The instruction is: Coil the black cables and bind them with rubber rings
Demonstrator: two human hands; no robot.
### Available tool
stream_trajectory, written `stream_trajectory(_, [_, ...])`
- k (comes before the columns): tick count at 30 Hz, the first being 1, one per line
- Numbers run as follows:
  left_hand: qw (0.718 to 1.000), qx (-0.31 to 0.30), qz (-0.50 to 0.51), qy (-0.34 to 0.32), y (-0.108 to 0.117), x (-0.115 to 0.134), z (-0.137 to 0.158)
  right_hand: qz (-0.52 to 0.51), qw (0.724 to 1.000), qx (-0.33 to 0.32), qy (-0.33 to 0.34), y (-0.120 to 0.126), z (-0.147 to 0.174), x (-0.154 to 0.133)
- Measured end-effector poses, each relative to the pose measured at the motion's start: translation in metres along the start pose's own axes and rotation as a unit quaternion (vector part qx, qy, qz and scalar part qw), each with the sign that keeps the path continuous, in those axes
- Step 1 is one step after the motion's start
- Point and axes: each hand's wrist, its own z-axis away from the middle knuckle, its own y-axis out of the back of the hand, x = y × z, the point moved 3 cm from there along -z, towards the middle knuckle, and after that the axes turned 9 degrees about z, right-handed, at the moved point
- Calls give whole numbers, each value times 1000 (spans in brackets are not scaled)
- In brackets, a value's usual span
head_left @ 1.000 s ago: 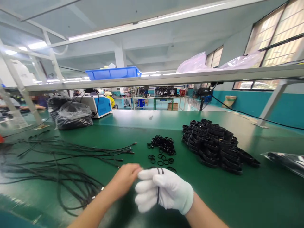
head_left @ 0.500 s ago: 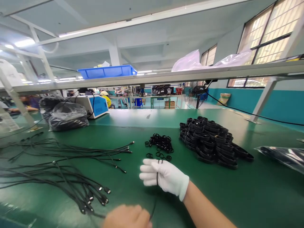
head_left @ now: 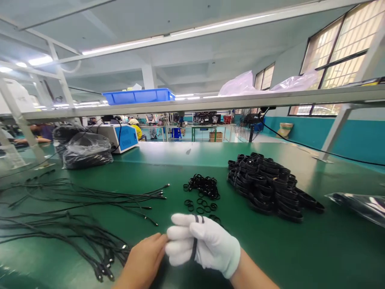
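Observation:
My right hand (head_left: 204, 243) wears a white glove, and a black cable (head_left: 194, 247) loops round its fingers beneath the thumb. Two small black rubber bands (head_left: 199, 218) sit on its index finger. My bare left hand (head_left: 144, 257) is closed at the right fingertips, on the same cable; its own fingertips are hidden. Beyond the glove lies a heap of small black rubber bands (head_left: 204, 186), with several loose ones in front. Straight black cables (head_left: 90, 233) with metal plugs spread over the left side of the green table (head_left: 168, 156).
A large pile of coiled black cables (head_left: 266, 184) stands to the right, beside a clear plastic bag (head_left: 361, 204) of dark items. At the back left are a bagged black bundle (head_left: 87, 150) and a blue-and-white machine (head_left: 124, 137). A shelf (head_left: 198, 105) carrying a blue tray (head_left: 138, 96) crosses above.
My left hand has risen from the bottom edge to the right fingertips, bringing the cable round. The gloved hand has come lower and nearer, its fingers drawn closer together.

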Motion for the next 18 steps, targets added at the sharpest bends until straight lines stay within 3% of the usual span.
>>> stream_trajectory(2, [990,13,-141,-12,-9,-3,16,-29,998,31,38,4,-2,-10])
stream_trajectory(4, [974,6,-220,-55,-15,8,28,-11,995,79,57,12,-2,-14])
stream_trajectory(7, [958,2,-250,-141,-12,39,34,64,983,168,46,24,-2,-9])
stream_trajectory(9, [958,4,-245,-152,3,57,24,109,977,183,10,28,-1,1])
stream_trajectory(12, [983,-30,-148,-101,34,66,-3,130,985,78,-82,23,3,21])
stream_trajectory(14, [995,-87,28,-50,46,60,-21,114,984,-5,-140,17,7,31])
stream_trajectory(16, [974,-130,186,-10,45,51,-32,93,980,-41,-173,13,11,35])
stream_trajectory(18, [959,-133,251,6,34,42,-35,76,982,-40,-170,10,11,35])
